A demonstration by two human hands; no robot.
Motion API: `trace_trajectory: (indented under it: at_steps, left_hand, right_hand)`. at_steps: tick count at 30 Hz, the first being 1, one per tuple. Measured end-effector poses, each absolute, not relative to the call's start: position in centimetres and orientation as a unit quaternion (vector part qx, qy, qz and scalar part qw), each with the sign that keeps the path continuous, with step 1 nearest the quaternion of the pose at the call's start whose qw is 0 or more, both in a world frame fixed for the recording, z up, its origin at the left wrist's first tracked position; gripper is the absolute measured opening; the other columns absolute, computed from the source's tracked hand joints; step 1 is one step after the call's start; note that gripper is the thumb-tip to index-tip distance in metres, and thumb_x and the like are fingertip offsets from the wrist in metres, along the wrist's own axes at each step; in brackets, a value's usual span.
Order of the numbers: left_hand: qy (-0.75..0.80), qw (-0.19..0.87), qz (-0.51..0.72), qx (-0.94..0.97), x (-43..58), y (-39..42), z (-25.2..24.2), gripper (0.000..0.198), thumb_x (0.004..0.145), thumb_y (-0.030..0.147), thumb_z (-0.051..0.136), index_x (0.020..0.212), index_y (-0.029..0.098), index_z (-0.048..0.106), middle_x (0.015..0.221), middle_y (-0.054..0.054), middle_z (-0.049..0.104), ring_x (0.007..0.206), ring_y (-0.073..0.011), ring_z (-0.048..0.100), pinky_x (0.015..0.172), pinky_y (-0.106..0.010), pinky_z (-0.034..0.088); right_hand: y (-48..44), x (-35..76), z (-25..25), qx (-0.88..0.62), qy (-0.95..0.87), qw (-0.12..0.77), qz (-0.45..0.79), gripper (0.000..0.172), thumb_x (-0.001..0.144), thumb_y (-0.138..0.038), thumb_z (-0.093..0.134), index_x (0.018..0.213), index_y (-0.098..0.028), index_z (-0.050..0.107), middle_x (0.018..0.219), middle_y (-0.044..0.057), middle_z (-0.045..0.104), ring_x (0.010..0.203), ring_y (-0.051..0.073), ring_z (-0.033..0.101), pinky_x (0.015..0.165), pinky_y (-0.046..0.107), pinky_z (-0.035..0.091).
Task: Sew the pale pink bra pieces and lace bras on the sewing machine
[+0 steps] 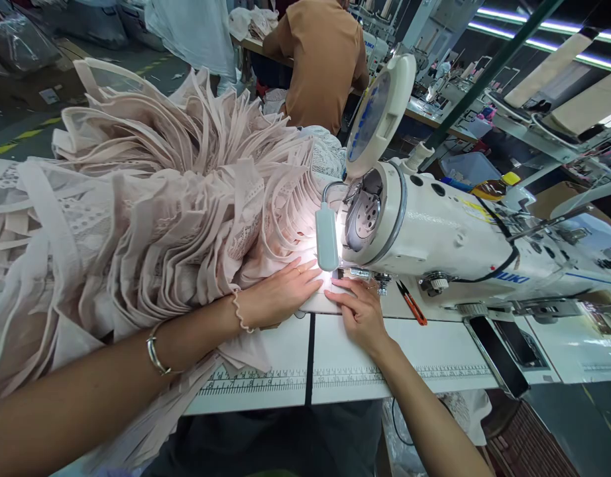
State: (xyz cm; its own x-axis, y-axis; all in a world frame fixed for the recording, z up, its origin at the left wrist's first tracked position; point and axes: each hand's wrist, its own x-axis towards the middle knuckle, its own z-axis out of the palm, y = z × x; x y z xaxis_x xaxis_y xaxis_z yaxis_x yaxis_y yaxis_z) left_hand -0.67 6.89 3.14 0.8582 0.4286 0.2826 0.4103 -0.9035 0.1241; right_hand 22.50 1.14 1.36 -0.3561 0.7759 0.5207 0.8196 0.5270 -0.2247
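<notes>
A sewing machine (pixel 429 225) stands at the right, its round end cover tilted up and a small lamp (pixel 327 238) glowing beside the needle area. Pale pink fabric pieces (pixel 176 225) with lace and bound edges are heaped at the left and run up to the needle area. My left hand (pixel 285 291) lies flat on the fabric just left of the lamp, its fingers stretched out. Close to the presser foot (pixel 355 273), my right hand (pixel 360 308) rests with fingers apart at the fabric's edge. Glare hides the needle and the stitching spot.
Orange-handled thread snips (pixel 412 305) lie on the machine bed, right of my right hand. A phone (pixel 499 358) rests at the table's front right. A printed ruler (pixel 345 377) runs along the front edge. Another person in a brown shirt (pixel 323 59) sits beyond the machine.
</notes>
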Motion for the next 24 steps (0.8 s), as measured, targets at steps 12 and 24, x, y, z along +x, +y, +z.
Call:
trace_trajectory:
  at_steps: [12,24]
  left_hand:
    - [0.219,0.066,0.183,0.956,-0.6,7.6,2.9,0.026,0.093,0.0,0.042,0.107,0.015,0.058,0.12,-0.013,0.062,0.11,-0.0239,0.058,0.101,-0.042,0.045]
    - [0.269,0.114,0.165,0.942,0.3,8.2,4.2,0.018,0.101,0.009,0.041,0.094,0.015,0.056,0.107,-0.007,0.062,0.106,-0.0218,0.053,0.097,-0.038,0.043]
  right_hand:
    - [1.3,22.8,1.1,-0.469,-0.837,0.283,-0.011,0.042,0.085,-0.002,0.048,0.109,-0.026,0.073,0.117,0.003,0.075,0.11,0.021,0.066,0.1,0.041,0.045]
    - [1.8,22.5,1.4,-0.515,-0.831,0.208,-0.006,0.044,0.087,-0.006,0.043,0.119,-0.022,0.069,0.124,0.008,0.071,0.109,0.023,0.064,0.094,0.039,0.05]
